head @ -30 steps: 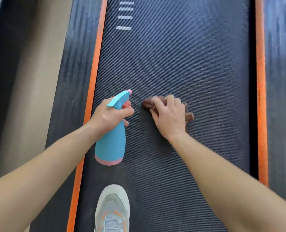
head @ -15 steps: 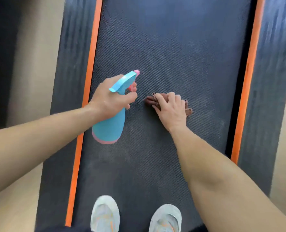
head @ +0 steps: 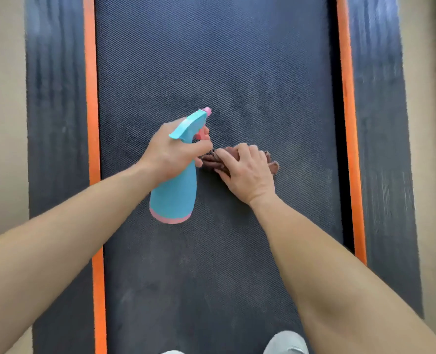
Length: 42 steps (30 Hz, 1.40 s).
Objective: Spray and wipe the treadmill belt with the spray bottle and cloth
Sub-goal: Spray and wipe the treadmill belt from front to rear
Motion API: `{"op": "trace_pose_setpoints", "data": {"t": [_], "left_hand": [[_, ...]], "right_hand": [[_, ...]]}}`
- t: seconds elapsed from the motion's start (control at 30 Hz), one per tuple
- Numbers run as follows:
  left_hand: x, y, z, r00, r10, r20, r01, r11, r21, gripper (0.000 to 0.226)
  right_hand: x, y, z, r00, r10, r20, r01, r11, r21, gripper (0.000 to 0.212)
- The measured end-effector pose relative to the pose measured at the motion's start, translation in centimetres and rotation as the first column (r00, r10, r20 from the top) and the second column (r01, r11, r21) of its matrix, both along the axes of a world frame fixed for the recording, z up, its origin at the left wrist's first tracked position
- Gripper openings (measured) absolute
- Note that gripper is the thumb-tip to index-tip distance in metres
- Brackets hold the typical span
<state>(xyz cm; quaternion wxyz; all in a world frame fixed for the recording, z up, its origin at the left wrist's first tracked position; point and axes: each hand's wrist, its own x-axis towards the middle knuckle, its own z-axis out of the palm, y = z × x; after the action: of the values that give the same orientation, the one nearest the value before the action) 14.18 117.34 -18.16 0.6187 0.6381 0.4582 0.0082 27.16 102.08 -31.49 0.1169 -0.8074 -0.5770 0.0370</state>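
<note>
1. Brown, bunched cloth (head: 273, 166) lies on the dark woven treadmill belt (head: 224, 60), near mid-width. The right hand (head: 247, 172) lies on top with its fingers curled over the cloth, gripping it and pressing it to the belt.
2. The left hand (head: 172, 154) grips the neck of the turquoise spray bottle (head: 174, 195), with a finger at the pink trigger. The bottle is held off the belt, nozzle pointing forward and slightly right.
3. Change: over the last second the bottle moves inward from above the left orange edge strip (head: 90, 98) to over the belt itself. The hand holding it now sits just beside the cloth.
4. Change: the cloth hand keeps almost the same spot on the belt. No long stroke shows.
5. Meaning (judgement): the nozzle now covers the belt ahead of the cloth, so a fresh spray is likely due, followed by a forward wipe. No mist is visible.
6. Faint pale smears show on the belt nearer the person. Whether they are damp cannot be told.
</note>
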Motion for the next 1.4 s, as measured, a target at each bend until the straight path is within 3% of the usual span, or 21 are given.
{"op": "trace_pose_setpoints", "data": {"t": [0.17, 0.3, 0.43, 0.57, 0.7, 0.87, 1.0, 1.13, 1.3, 1.4], "left_hand": [[1.4, -0.6, -0.6, 0.995, -0.029, 0.100, 0.028, 1.000, 0.014, 0.049], [2.1, -1.4, 0.0, 0.996, -0.048, 0.073, 0.045, 0.998, 0.049, 0.045], [2.7, -3.4, 0.9, 0.991, -0.136, 0.015, 0.136, 0.990, 0.024, 0.041], [3.3, -6.1, -0.1, 0.981, -0.194, -0.007, 0.194, 0.981, -0.009, 0.045], [4.2, -9.3, -2.0, 0.970, -0.226, -0.084, 0.221, 0.973, -0.064, 0.038], [5.2, -11.4, -3.3, 0.924, -0.310, -0.222, 0.319, 0.948, 0.002, 0.024], [6.1, -11.8, -3.5, 0.930, -0.276, -0.243, 0.293, 0.955, 0.038, 0.020], [6.4, -12.9, -3.3, 0.919, -0.314, -0.238, 0.333, 0.942, 0.045, 0.035], [5.0, -13.5, -3.4, 0.909, -0.265, -0.321, 0.321, 0.938, 0.134, 0.028], [3.8, -13.2, -3.0, 0.910, -0.263, -0.321, 0.310, 0.945, 0.104, 0.027]], "right_hand": [[-0.1, -0.2, 0.2, 1.000, 0.011, 0.005, -0.011, 1.000, 0.012, 0.041], [0.6, -0.7, 1.3, 0.996, 0.086, -0.014, -0.087, 0.996, -0.027, 0.042], [5.6, -7.1, 3.7, 0.967, 0.253, 0.028, -0.250, 0.965, -0.081, 0.046], [9.8, -13.9, 5.0, 1.000, 0.023, -0.019, -0.024, 0.997, -0.074, 0.044], [8.2, -19.3, 4.0, 0.992, -0.122, -0.034, 0.121, 0.992, -0.044, 0.045], [5.6, -19.9, 1.5, 0.942, -0.330, -0.059, 0.332, 0.943, 0.028, 0.044], [5.6, -19.8, 0.5, 0.940, -0.339, -0.032, 0.341, 0.937, 0.074, 0.044], [5.6, -19.8, 0.3, 0.937, -0.348, -0.027, 0.349, 0.934, 0.078, 0.045], [5.6, -19.8, 0.4, 0.937, -0.347, -0.046, 0.350, 0.933, 0.080, 0.046], [5.4, -19.8, 0.5, 0.934, -0.354, -0.053, 0.357, 0.930, 0.087, 0.046]]}}
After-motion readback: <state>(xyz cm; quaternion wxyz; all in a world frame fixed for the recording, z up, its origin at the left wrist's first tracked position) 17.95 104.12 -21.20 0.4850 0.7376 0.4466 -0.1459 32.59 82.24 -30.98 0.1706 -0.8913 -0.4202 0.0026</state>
